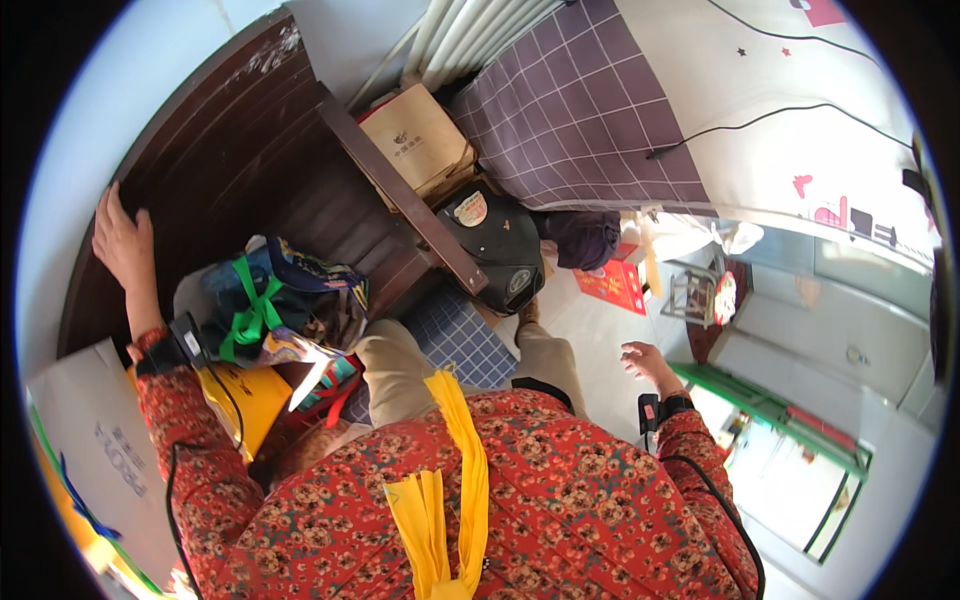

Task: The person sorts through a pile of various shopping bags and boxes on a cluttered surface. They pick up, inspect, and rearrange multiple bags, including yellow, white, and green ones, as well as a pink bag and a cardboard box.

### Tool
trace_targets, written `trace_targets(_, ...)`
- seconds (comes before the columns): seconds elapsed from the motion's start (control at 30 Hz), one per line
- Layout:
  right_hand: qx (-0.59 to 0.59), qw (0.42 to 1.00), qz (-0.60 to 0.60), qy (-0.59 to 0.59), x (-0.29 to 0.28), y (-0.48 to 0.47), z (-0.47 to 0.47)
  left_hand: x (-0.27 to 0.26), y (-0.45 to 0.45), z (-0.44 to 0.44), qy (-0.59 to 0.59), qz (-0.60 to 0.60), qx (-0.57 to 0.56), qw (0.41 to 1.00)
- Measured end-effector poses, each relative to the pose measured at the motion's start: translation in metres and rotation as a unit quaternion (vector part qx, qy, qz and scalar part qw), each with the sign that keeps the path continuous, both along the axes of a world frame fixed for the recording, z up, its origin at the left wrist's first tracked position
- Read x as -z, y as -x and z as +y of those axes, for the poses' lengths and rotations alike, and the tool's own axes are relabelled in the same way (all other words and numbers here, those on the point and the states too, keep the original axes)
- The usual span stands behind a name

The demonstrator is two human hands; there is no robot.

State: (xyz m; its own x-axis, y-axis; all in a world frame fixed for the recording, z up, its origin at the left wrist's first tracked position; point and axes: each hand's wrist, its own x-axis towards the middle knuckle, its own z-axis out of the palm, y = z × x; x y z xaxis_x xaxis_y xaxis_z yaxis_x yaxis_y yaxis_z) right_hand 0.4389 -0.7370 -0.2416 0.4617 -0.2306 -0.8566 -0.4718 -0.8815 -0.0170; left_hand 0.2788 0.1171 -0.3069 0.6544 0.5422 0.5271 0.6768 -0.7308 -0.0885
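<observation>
My left hand (124,238) lies against the upper edge of a dark wooden bench backrest (247,142), at the left. Its thumb stands apart from the fingers and it holds nothing. Just beside that arm, a clear plastic bag (196,292) full of cloth items sits on the bench, tied with a green ribbon (251,311). On the other side, my right hand (646,361) hangs in the air over the pale floor, empty, its fingers loosely bent and apart. Both wrists wear a black strap with a small device and a cable.
A wooden armrest (405,195) crosses before me, with a cardboard box (420,142) and a black case (491,240) beyond it. A red box (611,285), a metal-framed stool (690,296) and a green-framed stand (780,412) are to the right. Yellow bags (251,397) lie left.
</observation>
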Motion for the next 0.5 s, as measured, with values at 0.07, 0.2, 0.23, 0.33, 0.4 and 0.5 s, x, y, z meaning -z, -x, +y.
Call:
trace_targets(0.07,-0.038,0.999,0.007,-0.021,0.020,-0.016,-0.025,-0.012,-0.005,-0.026,0.026,0.000,0.015,1.000)
trace_targets(0.2,-0.050,0.994,0.018,-0.095,0.099,-0.073,-0.075,-0.009,-0.002,-0.155,0.046,-0.088,0.102,0.990)
trace_targets(0.23,-0.127,0.989,0.005,-0.077,0.122,-0.091,-0.085,0.002,0.004,-0.202,0.064,-0.069,0.095,0.991)
trace_targets(0.33,-0.282,0.956,-0.049,-0.060,0.179,-0.129,-0.089,0.039,0.024,-0.334,0.223,-0.042,0.081,0.971)
trace_targets(0.4,-0.188,0.958,-0.051,-0.210,0.195,-0.146,-0.082,0.059,0.046,-0.388,0.265,-0.021,0.056,0.962)
trace_targets(0.5,-0.268,0.903,-0.097,-0.322,0.205,-0.171,-0.044,0.080,0.076,-0.414,0.291,-0.017,-0.028,0.956)
